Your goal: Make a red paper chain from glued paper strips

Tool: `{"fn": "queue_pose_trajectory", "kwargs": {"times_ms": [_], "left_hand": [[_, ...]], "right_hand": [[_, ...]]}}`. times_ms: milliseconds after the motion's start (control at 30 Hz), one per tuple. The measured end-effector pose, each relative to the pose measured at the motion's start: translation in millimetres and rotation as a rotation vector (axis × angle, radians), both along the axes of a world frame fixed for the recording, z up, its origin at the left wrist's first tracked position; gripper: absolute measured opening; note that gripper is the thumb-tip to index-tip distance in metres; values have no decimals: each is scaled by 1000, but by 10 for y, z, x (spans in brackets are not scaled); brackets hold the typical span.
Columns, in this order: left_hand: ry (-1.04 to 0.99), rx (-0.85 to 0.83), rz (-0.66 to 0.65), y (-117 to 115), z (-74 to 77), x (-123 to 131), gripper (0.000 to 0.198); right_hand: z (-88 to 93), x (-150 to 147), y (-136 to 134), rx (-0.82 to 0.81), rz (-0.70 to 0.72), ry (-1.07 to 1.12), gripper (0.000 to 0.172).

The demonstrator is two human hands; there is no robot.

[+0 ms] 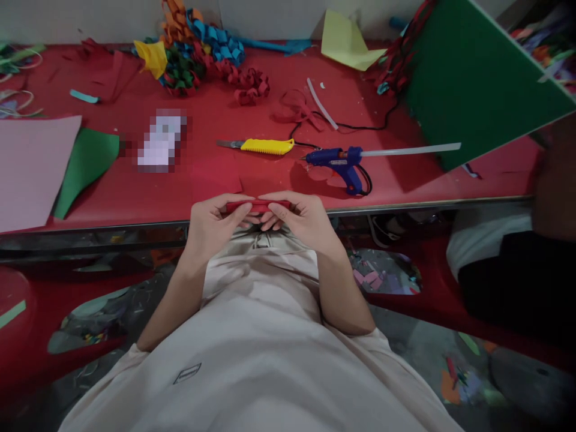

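Both my hands hold one red paper strip [257, 206] flat between them, just in front of the near edge of the red table [216, 174]. My left hand [215, 223] pinches its left end with thumb on top. My right hand [300, 217] pinches the right end, fingers curled beneath. On the table just beyond lie a yellow-handled utility knife [265, 146] and a blue glue gun [342, 163] with a glue stick poking out of its back.
Folded paper chains [198, 51] in several colours pile at the back. Pink paper [31, 168] and green paper [85, 165] lie at the left, yellow paper [348, 45] at the back. A large green sheet [477, 78] tilts at the right, by another person's torso [508, 270].
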State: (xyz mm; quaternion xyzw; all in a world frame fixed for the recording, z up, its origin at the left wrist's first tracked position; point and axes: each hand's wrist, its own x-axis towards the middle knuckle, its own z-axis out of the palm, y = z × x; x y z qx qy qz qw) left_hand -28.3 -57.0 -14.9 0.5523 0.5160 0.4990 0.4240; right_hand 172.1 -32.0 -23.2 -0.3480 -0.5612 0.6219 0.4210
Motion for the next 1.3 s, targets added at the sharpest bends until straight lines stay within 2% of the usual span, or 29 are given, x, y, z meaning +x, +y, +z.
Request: {"fn": "queue_pose_trajectory", "kwargs": {"times_ms": [167,333,500,667,767,900,1000,1100,1300], "left_hand": [[-75,-59,-111,-13,30,-65,26],[-123,-32,-15,-38,0,-20,24],[-36,9,38,-25,-40,23,28],[128,43,64,-5,-36,17,26],[254,94,74,12,-33,28,22],[402,273,49,6,-31,25,19],[442,319,-2,-32,-11,-9,20],[450,296,-7,-66,18,-55,25],[455,237,59,-69,27,-106,29]], "right_hand": [[37,68,-4,46,48,-4,33],[84,78,-19,79,48,-5,32],[23,26,-16,66,-43,-60,33],[-69,-5,-5,130,-93,-116,29],[-48,-12,-10,184,-94,-181,26],[32,-21,-38,368,-164,-395,20],[66,-31,-63,406,-208,-404,15],[57,-27,-71,401,-199,-343,18],[-23,-21,-66,373,-101,-342,36]]}}
